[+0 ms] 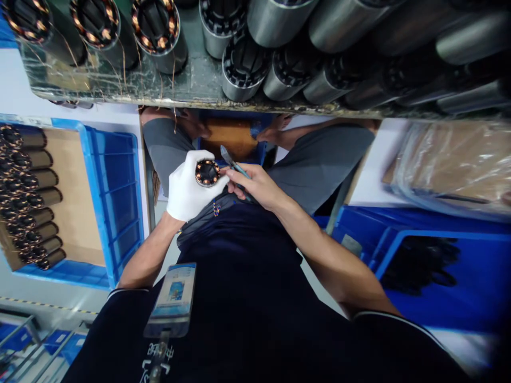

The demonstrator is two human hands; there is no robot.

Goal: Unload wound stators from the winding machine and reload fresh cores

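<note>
Gripping a copper-wound stator point(207, 173) in front of the dark shirt point(247, 266), the white-gloved left hand point(189, 189) is closed around its casing; the bare right hand point(257, 187) holds pliers point(231, 161) just beside it.

The white-gloved left hand point(183, 189) holds a round metal cylinder with copper windings point(208, 173), its wound end facing up. The bare right hand point(259, 187) grips teal-handled metal cutters point(236, 166) just beside it, the tips pointing away from the body. Beyond the knees, a scuffed dark-green bench point(203, 88) carries copper-wound steel cylinders point(167, 56) at left — fine wires trailing over the edge — and silver steel cylinders point(241, 88) at right. A blue plastic crate point(114, 197) of wound cylinders sits left; a blue plastic bin point(479, 282) with black parts point(423, 263), right.
</note>
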